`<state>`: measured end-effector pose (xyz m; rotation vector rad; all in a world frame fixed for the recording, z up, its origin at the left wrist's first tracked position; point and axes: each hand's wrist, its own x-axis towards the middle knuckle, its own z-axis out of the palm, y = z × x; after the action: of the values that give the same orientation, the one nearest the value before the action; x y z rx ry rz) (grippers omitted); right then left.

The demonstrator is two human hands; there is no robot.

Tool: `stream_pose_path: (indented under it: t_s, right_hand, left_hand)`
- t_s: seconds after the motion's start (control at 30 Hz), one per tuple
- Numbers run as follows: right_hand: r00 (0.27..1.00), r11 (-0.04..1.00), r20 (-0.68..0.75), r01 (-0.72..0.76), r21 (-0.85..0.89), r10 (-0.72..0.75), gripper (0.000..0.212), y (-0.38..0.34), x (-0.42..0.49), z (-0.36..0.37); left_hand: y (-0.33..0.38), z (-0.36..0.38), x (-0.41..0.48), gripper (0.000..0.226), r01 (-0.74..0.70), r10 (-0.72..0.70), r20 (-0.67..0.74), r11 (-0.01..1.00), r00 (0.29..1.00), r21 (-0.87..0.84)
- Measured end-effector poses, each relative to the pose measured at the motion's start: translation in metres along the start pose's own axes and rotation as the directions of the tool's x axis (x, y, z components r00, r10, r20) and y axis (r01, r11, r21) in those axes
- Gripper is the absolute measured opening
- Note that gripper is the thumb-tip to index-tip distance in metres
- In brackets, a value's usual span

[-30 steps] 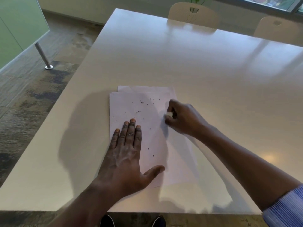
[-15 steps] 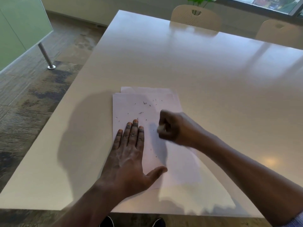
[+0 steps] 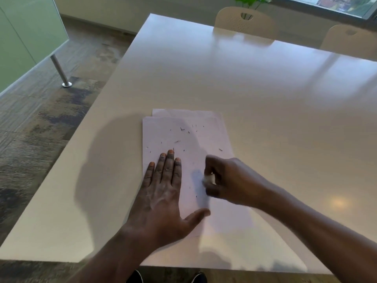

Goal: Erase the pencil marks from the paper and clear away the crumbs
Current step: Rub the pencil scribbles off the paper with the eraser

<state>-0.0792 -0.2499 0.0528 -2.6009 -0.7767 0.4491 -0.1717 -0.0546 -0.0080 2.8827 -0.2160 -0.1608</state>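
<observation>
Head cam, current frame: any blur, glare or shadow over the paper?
Head view: the right hand and the eraser it pinches are motion-blurred; the left hand, flat on the paper, and the crumbs are sharp. Head view: a broad soft shadow covers the table left of the paper; a small glare spot shines on its right side.

My left hand (image 3: pixel 163 199) flat, palm down, on white paper sheet (image 3: pixel 204 137). Four fingers (image 3: pixel 170 166) straight, close together, pointing far; thumb splayed right. Left forearm bare, entering from near edge. My right hand (image 3: pixel 232 180) just right of it, not touching, blurred. Fingers curled, pinching small white eraser (image 3: pixel 208 179) at left side of fist. Right forearm bare, entering from near right.
</observation>
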Motion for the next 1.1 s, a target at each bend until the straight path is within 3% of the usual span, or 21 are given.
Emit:
stream_pose_path:
  t_s: [0.23,0.43,0.6,0.7,0.8,1.0,1.1]
  right_hand:
    - [0.926,0.978,-0.318,-0.173,0.116,0.202,0.018,0.041,0.033,-0.017]
    - [0.983,1.0,-0.184,0.015,-0.018,-0.018,0.02,0.016,0.009,0.005]
    - [0.919,0.987,-0.368,-0.157,-0.013,0.141,0.017,0.044,0.049,-0.02]
    - [0.957,0.992,-0.264,-0.12,0.033,0.125,0.016,0.037,0.044,-0.022]
    - [0.994,0.999,-0.112,-0.008,0.053,0.014,0.021,0.02,0.017,-0.003]
    - [0.937,0.991,-0.324,-0.137,-0.005,0.128,0.02,0.036,0.048,-0.017]
    - [0.976,0.998,-0.217,0.038,0.053,-0.025,0.016,0.016,0.036,-0.005]
  left_hand:
    - [0.0,-0.001,0.0,0.119,-0.002,0.001,0.012,0.999,1.0,0.043]
    - [-0.001,0.001,0.0,0.121,-0.008,0.008,-0.006,1.0,1.0,0.026]
    - [0.001,-0.003,0.001,0.119,-0.004,0.002,0.024,0.998,1.0,0.066]
    - [0.001,-0.003,0.0,0.12,0.002,-0.003,0.02,0.998,1.0,0.058]
    - [0.0,0.0,0.0,0.121,-0.003,0.003,-0.006,0.999,1.0,0.033]
    - [0.001,-0.002,0.0,0.119,-0.002,0.002,0.007,1.0,1.0,0.031]
    - [0.001,-0.001,0.0,0.12,-0.003,0.004,-0.012,1.0,1.0,0.013]
